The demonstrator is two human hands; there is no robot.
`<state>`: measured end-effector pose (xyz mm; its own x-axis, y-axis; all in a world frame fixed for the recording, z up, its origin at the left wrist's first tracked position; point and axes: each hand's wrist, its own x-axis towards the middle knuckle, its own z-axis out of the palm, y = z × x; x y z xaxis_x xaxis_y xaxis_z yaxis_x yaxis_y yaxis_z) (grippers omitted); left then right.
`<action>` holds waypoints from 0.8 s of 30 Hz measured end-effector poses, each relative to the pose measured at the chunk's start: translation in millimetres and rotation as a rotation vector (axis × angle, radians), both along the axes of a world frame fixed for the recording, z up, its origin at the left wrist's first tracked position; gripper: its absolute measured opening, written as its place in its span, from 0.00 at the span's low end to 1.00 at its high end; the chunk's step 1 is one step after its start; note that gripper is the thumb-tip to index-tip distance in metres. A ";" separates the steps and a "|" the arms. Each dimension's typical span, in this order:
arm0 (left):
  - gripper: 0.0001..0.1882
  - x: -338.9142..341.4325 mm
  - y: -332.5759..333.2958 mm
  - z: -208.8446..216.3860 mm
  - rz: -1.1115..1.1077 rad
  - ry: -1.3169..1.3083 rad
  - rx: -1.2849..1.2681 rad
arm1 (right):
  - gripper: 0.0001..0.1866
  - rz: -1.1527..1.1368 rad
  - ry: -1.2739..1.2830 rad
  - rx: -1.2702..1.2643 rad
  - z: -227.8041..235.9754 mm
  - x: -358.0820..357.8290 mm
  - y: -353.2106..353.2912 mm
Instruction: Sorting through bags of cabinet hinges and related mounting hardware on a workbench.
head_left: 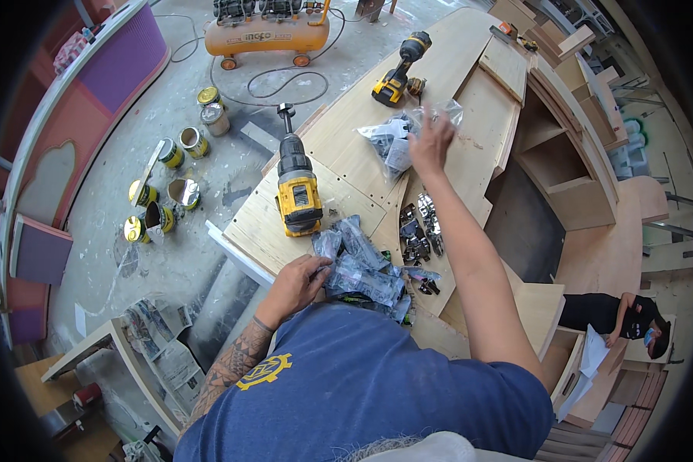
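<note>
My left hand (294,286) rests against the near-left edge of a pile of small clear plastic packets (366,273); its fingers are loosely bent and hold nothing that I can see. Farther out, my right hand (431,145) has its fingers on a clear plastic bag (393,142) with dark and white contents; they are slightly blurred but look closed on its top. Between my arms lie several loose shiny metal hinges (414,235). A yellow and black cordless drill (299,196) lies beyond the packets, its bit pointing away.
A second cordless driver (402,71) stands on the wooden panel (346,173) past the bag. Open cabinet compartments (550,158) lie to the right. Several paint cans (185,192) and an orange air compressor (268,35) with its hose are on the floor. Another person (627,319) stands at right.
</note>
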<state>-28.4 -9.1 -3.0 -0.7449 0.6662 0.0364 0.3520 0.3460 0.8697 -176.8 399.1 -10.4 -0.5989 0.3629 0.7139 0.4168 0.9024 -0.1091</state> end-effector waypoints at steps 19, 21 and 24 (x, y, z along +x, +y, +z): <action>0.11 -7.3 7.4 -4.1 -0.054 0.044 0.055 | 0.29 0.326 -1.181 -1.106 28.9 -65.2 1.0; 0.11 -7.4 9.1 -5.8 -0.058 0.027 0.058 | 0.29 0.160 -1.140 -0.787 17.8 -57.9 -0.8; 0.11 -9.9 9.9 -4.4 -0.061 0.016 0.060 | 0.32 0.197 -1.062 -0.229 12.6 -44.9 -2.0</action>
